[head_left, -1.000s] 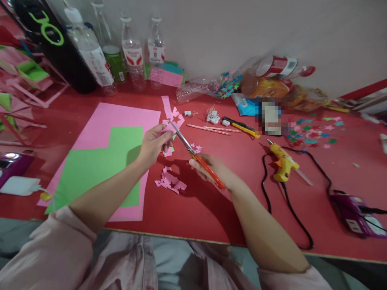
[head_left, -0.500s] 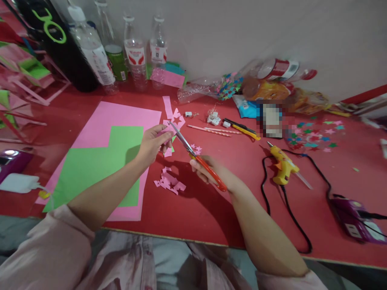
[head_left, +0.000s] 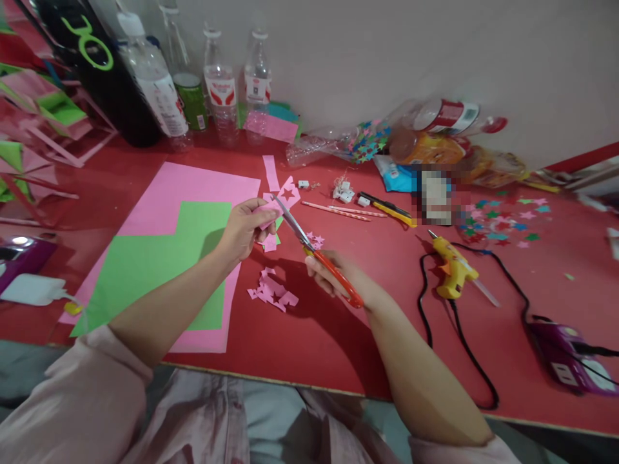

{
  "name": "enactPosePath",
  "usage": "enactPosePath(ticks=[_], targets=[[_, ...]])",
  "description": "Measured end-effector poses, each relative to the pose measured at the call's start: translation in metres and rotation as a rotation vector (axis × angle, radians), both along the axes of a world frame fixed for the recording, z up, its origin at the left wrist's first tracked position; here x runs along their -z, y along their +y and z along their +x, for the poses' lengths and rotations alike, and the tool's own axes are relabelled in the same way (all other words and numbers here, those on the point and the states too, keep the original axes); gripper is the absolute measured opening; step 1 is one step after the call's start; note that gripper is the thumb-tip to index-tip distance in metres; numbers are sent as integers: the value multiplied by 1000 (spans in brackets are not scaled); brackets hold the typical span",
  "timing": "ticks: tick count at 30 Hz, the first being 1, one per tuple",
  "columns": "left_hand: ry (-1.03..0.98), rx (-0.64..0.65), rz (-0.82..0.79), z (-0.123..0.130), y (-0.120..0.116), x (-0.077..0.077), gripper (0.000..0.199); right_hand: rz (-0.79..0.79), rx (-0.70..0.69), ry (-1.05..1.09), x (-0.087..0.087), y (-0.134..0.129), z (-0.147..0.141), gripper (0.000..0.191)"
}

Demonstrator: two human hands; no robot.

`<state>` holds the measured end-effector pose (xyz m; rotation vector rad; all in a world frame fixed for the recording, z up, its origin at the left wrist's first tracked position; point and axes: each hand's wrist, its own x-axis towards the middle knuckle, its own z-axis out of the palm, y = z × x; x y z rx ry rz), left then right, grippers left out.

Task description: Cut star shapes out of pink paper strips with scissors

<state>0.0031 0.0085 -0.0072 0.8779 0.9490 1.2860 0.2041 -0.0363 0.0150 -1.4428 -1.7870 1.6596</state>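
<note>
My left hand pinches a small piece of pink paper above the table. Wrapped round the orange handles of a pair of scissors is my right hand, the blades pointing up and left at the paper. Whether the blades touch the paper I cannot tell. Small pink stars lie just beyond the scissors' pivot. Pink offcuts with star-shaped holes rest below the hands, and more scraps lie behind them.
Green paper lies over pink sheets on the left. A yellow glue gun with a black cord rests on the right. Several plastic bottles stand along the wall. Beside a utility knife lie striped sticks. Coloured stars are scattered farther right.
The view has shifted slightly. Both hands keep nearly the same pose, the left still on the pink paper and the right on the scissors.
</note>
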Motion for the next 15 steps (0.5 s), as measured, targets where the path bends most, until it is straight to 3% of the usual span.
enactPosePath(ticks=[15], targets=[[35, 5, 11, -3, 2, -1, 17, -20, 8, -20, -1, -1, 0, 50]])
